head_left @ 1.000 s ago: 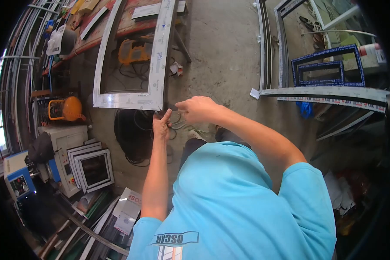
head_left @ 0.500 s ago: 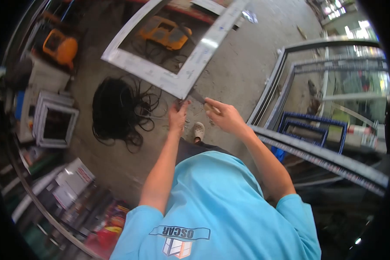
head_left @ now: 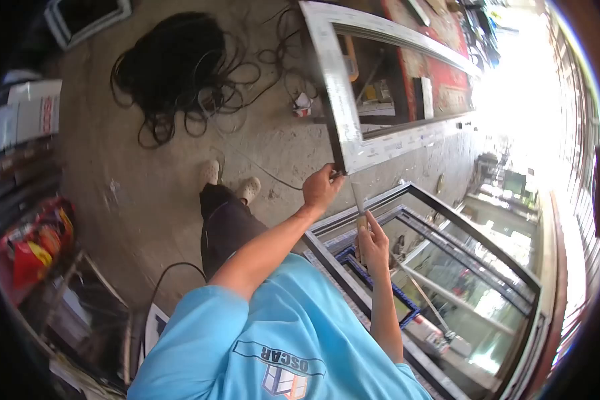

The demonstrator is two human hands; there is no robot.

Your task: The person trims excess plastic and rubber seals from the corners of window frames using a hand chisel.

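Note:
A white window frame (head_left: 342, 93) with printed film on its faces stands in front of me, its near corner pointing at me. My left hand (head_left: 321, 191) is closed at this corner, fingertips on its lower edge. In my right hand (head_left: 375, 244) is a file (head_left: 359, 197) with a wooden handle; its narrow metal blade points up toward the corner. The blade's tip lies just under the frame, and I cannot tell whether it touches.
Dark glazed frames (head_left: 470, 230) lean close on my right, with a blue-edged frame (head_left: 400, 293) among them. A heap of black gasket strip (head_left: 177, 63) lies on the floor at left, with loose loops. A red bag (head_left: 33, 257) sits at far left.
My view and body have turned to the right. The window frame now appears further right, and the dark frames are nearer. Both hands stay by the same corner, with the file still in my right hand.

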